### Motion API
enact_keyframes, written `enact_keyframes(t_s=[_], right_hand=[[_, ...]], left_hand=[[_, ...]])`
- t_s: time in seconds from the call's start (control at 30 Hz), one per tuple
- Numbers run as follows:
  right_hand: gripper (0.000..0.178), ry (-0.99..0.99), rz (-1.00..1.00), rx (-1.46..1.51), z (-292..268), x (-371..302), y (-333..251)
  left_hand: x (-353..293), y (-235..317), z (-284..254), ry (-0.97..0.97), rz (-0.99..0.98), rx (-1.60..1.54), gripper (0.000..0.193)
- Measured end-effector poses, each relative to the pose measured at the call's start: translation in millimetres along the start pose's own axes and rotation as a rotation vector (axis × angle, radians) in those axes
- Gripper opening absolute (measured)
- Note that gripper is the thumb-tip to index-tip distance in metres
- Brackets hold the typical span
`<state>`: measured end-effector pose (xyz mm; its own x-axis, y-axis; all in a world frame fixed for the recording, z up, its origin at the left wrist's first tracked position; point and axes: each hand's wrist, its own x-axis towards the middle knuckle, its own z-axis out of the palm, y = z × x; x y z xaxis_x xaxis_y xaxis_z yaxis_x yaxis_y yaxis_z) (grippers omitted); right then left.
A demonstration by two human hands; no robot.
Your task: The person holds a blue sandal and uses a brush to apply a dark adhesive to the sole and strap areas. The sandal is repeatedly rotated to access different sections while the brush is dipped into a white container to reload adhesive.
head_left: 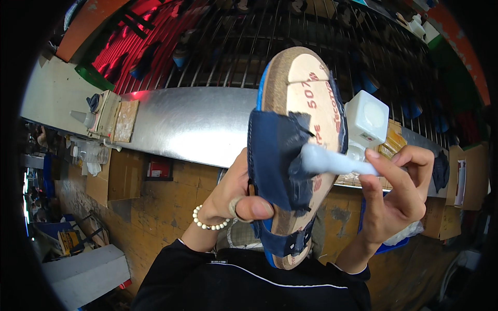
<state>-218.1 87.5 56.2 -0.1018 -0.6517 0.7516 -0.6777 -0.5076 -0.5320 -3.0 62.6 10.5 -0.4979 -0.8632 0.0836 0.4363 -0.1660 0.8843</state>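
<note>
My left hand (244,199) is closed around the side of a sandal (272,150) on a blue last, its thumb pressed on the near edge. The sandal stands tilted up, its pale, printed underside facing me. Dark navy straps wrap over its edges, and their loose flaps lie on the underside. Between the thumb and fingers of my right hand (399,199) is a slim white applicator brush (334,161). Its thick, pale tip touches the wide strap's folded flap. Part of the left fingers is hidden behind the sandal.
Beyond the sandal runs a metal worktop (181,124). A square white container (367,116) stands at right, beside a yellowish block (394,139). Farther back, a rack of metal rods (218,67) carries several shoes, with red light at left. Cardboard boxes (122,179) stand below left.
</note>
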Motion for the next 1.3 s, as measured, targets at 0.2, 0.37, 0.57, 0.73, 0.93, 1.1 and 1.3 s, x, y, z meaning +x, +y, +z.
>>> enact_keyframes(t_s=[0.2,0.37,0.57,0.73,0.93,1.1,1.3], right_hand=[[0.042,0.026,-0.089,-0.135,-7,12,-3],[0.029,-0.03,-0.142,-0.175,-15,17,-4],[0.023,-0.02,-0.118,-0.213,-20,24,-4],[0.021,0.051,-0.009,-0.182,-14,27,-1],[0.03,-0.037,-0.092,0.055,-21,24,18],[0.042,-0.073,-0.109,0.208,-17,21,26],[0.045,-0.104,-0.147,0.28,-14,24,35]], left_hand=[[2,-10,-7,-0.078,0.188,0.199,0.102],[-9,7,11,0.068,-0.008,0.144,0.103],[-6,-6,9,-0.01,0.056,0.141,0.113],[-3,-4,7,-0.072,0.038,0.153,0.114],[-3,-2,6,-0.109,0.024,0.152,0.115],[-4,-1,8,-0.122,0.017,0.141,0.116],[-4,0,10,-0.132,0.016,0.134,0.117]])
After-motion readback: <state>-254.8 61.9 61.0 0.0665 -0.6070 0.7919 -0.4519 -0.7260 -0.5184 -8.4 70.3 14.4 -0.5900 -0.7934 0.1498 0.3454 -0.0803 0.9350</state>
